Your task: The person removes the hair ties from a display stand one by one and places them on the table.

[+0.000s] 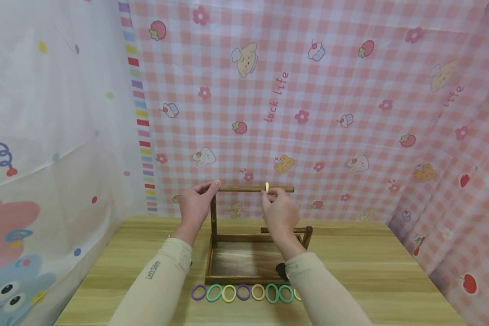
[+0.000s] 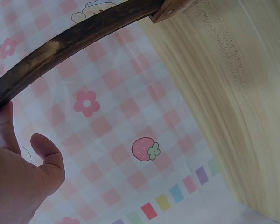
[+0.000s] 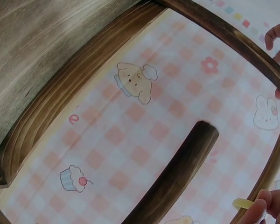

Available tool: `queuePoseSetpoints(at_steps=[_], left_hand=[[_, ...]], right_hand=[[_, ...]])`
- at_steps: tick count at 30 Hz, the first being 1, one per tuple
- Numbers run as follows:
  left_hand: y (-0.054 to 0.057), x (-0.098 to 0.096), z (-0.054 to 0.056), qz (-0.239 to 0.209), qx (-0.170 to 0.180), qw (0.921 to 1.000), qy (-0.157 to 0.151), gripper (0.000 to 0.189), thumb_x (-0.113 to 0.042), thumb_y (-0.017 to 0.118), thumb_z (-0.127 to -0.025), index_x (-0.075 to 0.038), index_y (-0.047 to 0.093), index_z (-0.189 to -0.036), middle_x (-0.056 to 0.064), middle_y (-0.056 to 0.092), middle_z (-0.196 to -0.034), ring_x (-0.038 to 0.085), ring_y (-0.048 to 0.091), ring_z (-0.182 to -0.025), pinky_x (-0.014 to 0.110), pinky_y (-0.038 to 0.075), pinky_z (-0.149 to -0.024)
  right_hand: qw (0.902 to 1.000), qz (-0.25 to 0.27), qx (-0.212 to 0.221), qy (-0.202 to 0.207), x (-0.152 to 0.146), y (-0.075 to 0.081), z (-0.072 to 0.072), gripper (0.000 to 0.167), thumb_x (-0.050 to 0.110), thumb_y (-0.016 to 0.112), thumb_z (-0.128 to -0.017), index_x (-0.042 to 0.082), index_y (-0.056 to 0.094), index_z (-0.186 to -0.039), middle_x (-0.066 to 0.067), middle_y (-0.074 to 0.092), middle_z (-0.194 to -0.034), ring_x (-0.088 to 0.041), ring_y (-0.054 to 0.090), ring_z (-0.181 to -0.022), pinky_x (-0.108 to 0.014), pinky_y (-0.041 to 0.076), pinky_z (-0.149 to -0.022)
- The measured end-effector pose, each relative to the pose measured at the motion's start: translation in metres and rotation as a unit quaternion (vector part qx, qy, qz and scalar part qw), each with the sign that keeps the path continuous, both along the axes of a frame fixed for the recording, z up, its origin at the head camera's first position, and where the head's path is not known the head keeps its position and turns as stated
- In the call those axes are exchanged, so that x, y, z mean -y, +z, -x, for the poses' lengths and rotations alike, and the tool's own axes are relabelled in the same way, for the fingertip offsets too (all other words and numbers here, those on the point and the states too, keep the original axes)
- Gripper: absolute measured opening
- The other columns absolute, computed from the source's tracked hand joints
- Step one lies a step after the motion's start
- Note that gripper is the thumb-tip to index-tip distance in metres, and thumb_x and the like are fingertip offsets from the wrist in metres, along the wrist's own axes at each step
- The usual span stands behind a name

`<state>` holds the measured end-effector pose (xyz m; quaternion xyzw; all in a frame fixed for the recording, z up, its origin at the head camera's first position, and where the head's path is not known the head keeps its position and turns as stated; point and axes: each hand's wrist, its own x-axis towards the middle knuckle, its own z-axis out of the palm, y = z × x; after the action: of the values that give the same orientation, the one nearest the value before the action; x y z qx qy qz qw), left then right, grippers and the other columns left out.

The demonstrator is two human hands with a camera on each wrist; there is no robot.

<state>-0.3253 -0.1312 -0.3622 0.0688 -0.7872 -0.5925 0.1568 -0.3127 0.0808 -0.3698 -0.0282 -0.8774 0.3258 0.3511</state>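
Note:
A brown wooden rack (image 1: 213, 217) stands on the table, with a tall post on the left, a long upper rod (image 1: 244, 188) and a short lower rod (image 1: 269, 230). My left hand (image 1: 196, 204) holds the rack at the top of the tall post; in the left wrist view its thumb (image 2: 49, 156) stands off the wood while a finger touches the post. On the upper rod, toward its free right end, sits a pale yellow ring (image 1: 267, 187). My right hand (image 1: 281, 212) pinches this ring (image 3: 242, 203) between thumb and fingers.
Several rings lie in a row before the rack's tray (image 1: 244, 279), among them a purple ring (image 1: 193, 293), a green ring (image 1: 209, 296) and an orange ring (image 1: 253, 294). My right forearm covers the row's right end. A checked curtain (image 1: 334, 149) hangs behind the table (image 1: 358, 271).

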Motion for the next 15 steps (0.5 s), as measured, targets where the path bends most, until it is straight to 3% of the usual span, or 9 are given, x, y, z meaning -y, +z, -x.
queuePoseSetpoints(at_steps=[10, 15], left_hand=[[-0.001, 0.0, 0.001, 0.002, -0.001, 1.0, 0.003, 0.051, -0.059, 0.073, -0.097, -0.018, 0.079, -0.126, 0.007, 0.076, -0.133, 0.03, 0.069, -0.125, 0.05, 0.057, -0.106], [-0.001, 0.001, 0.001, 0.006, -0.002, 1.0, 0.002, 0.051, -0.059, 0.073, -0.098, -0.018, 0.079, -0.127, 0.007, 0.076, -0.134, 0.03, 0.069, -0.125, 0.051, 0.057, -0.106]], right_hand=[[0.9995, -0.017, -0.004, -0.026, -0.017, 0.002, 0.0, 0.03, 0.04, 0.074, -0.101, 0.011, 0.081, -0.104, -0.005, 0.084, -0.088, -0.025, 0.075, -0.065, -0.03, 0.041, -0.051], [0.9997, -0.009, -0.007, -0.022, -0.025, 0.002, 0.002, 0.03, 0.039, 0.074, -0.101, 0.009, 0.081, -0.102, -0.007, 0.084, -0.089, -0.028, 0.075, -0.067, -0.035, 0.049, -0.054]])
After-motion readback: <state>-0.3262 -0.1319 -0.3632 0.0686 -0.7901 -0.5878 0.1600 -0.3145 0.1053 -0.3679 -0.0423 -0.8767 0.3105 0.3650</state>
